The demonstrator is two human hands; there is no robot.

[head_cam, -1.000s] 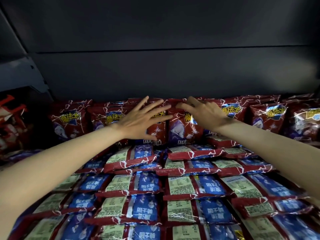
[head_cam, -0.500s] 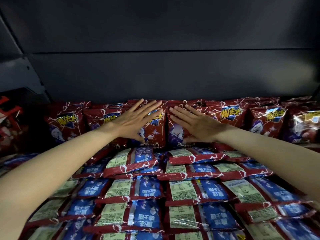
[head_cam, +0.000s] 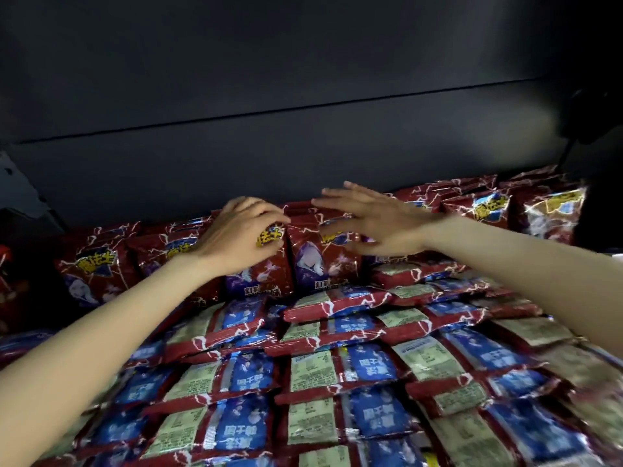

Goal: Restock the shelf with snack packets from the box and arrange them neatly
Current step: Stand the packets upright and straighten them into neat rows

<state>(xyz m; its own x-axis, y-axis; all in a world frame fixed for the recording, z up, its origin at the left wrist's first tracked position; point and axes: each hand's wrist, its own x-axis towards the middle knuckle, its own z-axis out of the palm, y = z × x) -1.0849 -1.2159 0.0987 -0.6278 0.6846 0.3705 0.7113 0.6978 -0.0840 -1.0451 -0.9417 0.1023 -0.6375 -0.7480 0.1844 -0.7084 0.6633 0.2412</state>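
Since 0.5 s ago my left hand (head_cam: pixel 241 235) curled over an upright packet (head_cam: pixel 259 264) top, frame centre | right hand (head_cam: pixel 377 227) hovers fingers spread before neighbouring packet (head_cam: pixel 320 261) | left nearer; packets' long axis vertical, directly under fingertips.

Upright red packets (head_cam: pixel 96 271) bear yellow "魔法士" lettering.

the red snack packets standing upright at the back (head_cam: pixel 323 261) are glossy plastic film, crinkled, catching bright glints. the flat-lying packets with blue and pale green printed backs (head_cam: pixel 313 375) show the same shiny, wrinkled film with ridged sealed edges. the dark grey shelf back panel (head_cam: pixel 303 156) looks smooth and matt, like painted metal.
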